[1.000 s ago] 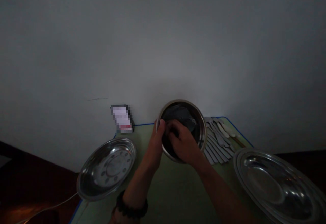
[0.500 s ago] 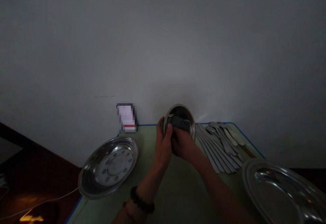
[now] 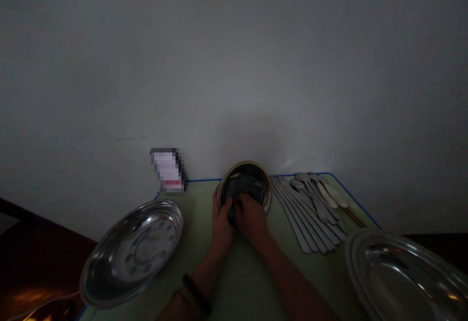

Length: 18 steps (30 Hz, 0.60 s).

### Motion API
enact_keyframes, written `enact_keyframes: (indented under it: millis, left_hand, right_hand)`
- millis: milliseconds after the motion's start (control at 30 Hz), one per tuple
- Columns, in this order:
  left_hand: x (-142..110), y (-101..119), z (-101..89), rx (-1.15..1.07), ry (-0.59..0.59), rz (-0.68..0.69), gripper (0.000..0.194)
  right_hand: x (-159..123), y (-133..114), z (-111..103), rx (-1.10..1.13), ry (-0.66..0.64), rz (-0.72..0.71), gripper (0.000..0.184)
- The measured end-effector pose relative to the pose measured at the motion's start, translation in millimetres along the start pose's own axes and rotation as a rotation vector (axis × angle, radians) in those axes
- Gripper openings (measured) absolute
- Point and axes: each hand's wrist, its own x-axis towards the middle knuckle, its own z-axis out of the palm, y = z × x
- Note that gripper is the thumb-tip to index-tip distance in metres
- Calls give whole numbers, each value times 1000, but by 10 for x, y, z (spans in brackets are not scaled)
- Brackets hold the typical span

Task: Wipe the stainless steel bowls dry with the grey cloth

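A small steel bowl (image 3: pixel 256 171) is held tilted toward me near the table's far edge. My left hand (image 3: pixel 222 219) grips its left rim with the fingers curled round it. Inside the bowl, my right hand (image 3: pixel 250 217) presses a dark cloth (image 3: pixel 245 188) against the metal, fingers closed on the cloth. A dark bead bracelet (image 3: pixel 196 292) sits on my left wrist.
A round steel plate (image 3: pixel 133 250) lies at the left on the pale green table (image 3: pixel 248 282). A large oval steel tray (image 3: pixel 405 274) is at the right. Several spoons (image 3: pixel 310 209) lie in a row right of the bowl. A blurred small box (image 3: pixel 167 170) leans on the wall.
The bowl has dropped lower and nearer the table, and tipped more toward me. Both hands came down with it, and the right hand keeps the cloth inside.
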Motion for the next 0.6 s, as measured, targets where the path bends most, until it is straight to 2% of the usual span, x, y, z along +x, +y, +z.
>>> enact_keyframes:
  millis: [233,433,600]
  left_hand:
    - [104,-13,-22,-75,32,-38,42]
    - [300,-26,-45,203,59,-14,36]
    - [431,-94,-48,388,82,14,34]
  right_hand:
    - [38,3,19,-38,43,10,19]
    - [146,29,11,-118,83,79,22]
    - [247,19,14,-218,59,88,23]
